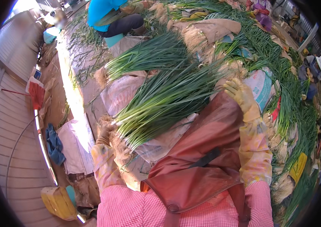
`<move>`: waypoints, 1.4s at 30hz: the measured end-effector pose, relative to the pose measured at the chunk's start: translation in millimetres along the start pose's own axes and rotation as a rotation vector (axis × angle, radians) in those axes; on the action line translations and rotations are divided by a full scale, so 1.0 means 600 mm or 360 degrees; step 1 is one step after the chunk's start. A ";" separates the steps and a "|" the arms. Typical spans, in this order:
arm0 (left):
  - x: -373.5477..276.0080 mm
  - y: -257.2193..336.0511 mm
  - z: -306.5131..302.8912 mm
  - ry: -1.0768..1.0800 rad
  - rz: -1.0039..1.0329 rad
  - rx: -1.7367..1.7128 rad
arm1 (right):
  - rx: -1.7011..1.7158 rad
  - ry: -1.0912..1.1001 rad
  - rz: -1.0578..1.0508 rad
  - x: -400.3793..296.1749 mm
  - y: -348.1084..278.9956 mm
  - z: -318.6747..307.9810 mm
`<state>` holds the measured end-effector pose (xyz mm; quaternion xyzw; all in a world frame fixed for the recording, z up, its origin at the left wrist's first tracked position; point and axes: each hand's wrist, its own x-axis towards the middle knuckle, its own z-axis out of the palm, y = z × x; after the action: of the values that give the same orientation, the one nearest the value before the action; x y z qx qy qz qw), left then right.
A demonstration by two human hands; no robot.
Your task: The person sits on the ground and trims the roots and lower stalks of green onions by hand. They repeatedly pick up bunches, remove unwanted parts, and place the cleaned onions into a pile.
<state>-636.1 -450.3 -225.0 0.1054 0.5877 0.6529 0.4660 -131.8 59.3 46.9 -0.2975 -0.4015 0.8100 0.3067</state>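
Observation:
A thick bundle of green onions (160,105) lies across the sacking before me, its white root ends to the left and leaves to the upper right. My left hand (103,134), gloved and partly in shadow, closes around a few green onions at their root ends. Pale roots (120,149) spread just below it. Beyond the leaf tips, my right hand (238,96) is raised in a yellow rubber glove, fingers extended and holding nothing. It is beside the knee of my reddish-brown apron (205,127). Farther up lies a second green onion bundle (149,55).
A person in a blue top (103,14) sits at the upper left. Tied onion bundles (288,113) line the right side. A printed sack (259,85) lies near my right hand. Left are a corrugated metal wall (10,119), blue cloth (55,144) and a yellow container (58,203).

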 end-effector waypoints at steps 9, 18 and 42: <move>0.062 -0.093 0.021 0.0762 -0.0377 0.0515 | -0.0402 0.0517 -0.0249 -0.167 -0.104 -0.141; 0.043 -0.086 0.095 0.1448 -0.0101 0.1652 | -0.0221 0.0869 -0.0358 -0.312 -0.084 -0.322; -0.063 0.096 1.116 -0.0598 0.1627 0.1048 | -0.1809 0.2114 -0.0086 -0.504 0.217 -0.500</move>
<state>-184.3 -22.5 32.3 0.6231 0.5414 0.5484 0.1338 244.9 -86.7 -140.3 -0.8063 -0.4896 0.1387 0.3016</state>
